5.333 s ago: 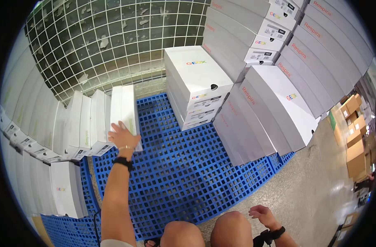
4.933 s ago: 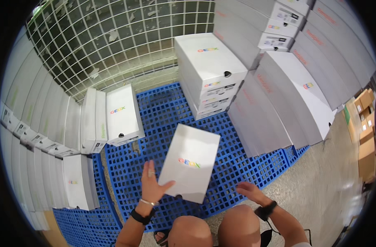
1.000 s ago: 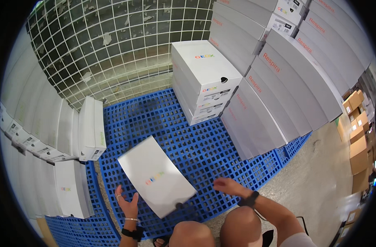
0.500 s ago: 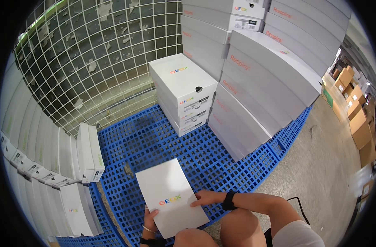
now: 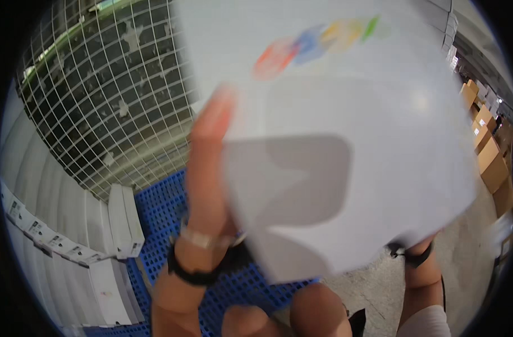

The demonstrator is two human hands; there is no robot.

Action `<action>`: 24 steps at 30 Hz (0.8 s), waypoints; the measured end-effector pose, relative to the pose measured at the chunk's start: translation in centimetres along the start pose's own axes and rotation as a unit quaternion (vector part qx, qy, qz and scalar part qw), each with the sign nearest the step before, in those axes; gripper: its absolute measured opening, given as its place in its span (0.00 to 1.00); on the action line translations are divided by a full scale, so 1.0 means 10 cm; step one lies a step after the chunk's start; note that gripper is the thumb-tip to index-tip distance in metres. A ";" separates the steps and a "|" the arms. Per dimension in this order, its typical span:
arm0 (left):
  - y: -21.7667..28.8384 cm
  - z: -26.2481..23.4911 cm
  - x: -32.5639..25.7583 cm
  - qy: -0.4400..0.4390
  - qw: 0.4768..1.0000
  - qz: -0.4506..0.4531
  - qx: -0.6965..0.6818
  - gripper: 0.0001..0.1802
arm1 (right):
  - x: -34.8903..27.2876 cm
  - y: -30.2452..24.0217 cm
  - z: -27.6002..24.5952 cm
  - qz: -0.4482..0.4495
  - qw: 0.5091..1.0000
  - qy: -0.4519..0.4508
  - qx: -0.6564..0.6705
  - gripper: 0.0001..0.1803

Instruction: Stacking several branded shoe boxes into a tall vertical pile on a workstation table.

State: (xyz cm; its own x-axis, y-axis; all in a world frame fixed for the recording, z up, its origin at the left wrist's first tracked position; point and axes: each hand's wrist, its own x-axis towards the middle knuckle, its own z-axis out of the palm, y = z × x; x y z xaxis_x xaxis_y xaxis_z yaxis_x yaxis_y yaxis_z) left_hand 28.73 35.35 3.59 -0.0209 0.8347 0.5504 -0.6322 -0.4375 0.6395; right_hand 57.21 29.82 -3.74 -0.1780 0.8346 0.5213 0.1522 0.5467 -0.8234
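Note:
A white shoebox (image 5: pixel 391 129) with a multicoloured logo is held up close in front of me, tilted and smeared by motion. It fills the middle and upper right. My left hand (image 5: pixel 209 163), closed on the box, grips its left edge with the thumb lying on the lid. A bracelet and a black band circle that wrist. At the lower right, my right hand (image 5: pixel 422 246) reaches behind the box's lower edge and supports it; its fingers are hidden.
On the left, rows of white shoeboxes (image 5: pixel 71 216) stand along a white wire mesh (image 5: pixel 127 84). A blue plastic pallet (image 5: pixel 161 194) lies below. Brown cartons (image 5: pixel 492 163) stand at the far right on the concrete floor (image 5: pixel 374 292). The raised box hides most of the back.
Both hands have lifted the shoebox from above my knees up toward my head. It now hides the stacked boxes behind. My right hand has slipped out of sight behind it.

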 end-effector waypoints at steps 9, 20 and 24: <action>-1.27 0.26 0.44 -0.145 0.862 -0.022 0.486 0.52 | 1.27 0.25 -0.91 0.033 0.955 0.226 -0.190 0.31; -1.31 -0.51 -0.13 -0.070 0.839 0.021 0.539 0.41 | 0.27 0.73 -0.24 -0.058 0.953 0.130 -0.267 0.22; -0.88 -2.17 -0.95 0.067 0.689 -0.085 0.716 0.37 | -0.74 1.55 -0.24 0.130 0.979 0.047 -0.148 0.23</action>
State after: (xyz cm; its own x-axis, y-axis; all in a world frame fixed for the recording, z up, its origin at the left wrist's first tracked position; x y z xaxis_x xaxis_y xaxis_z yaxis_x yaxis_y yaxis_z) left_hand 17.70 38.51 -18.93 -0.1720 0.8963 0.4087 0.7775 -0.1312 0.6150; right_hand 63.25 32.31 -19.78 -0.0084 0.9432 0.3322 0.4582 0.2989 -0.8371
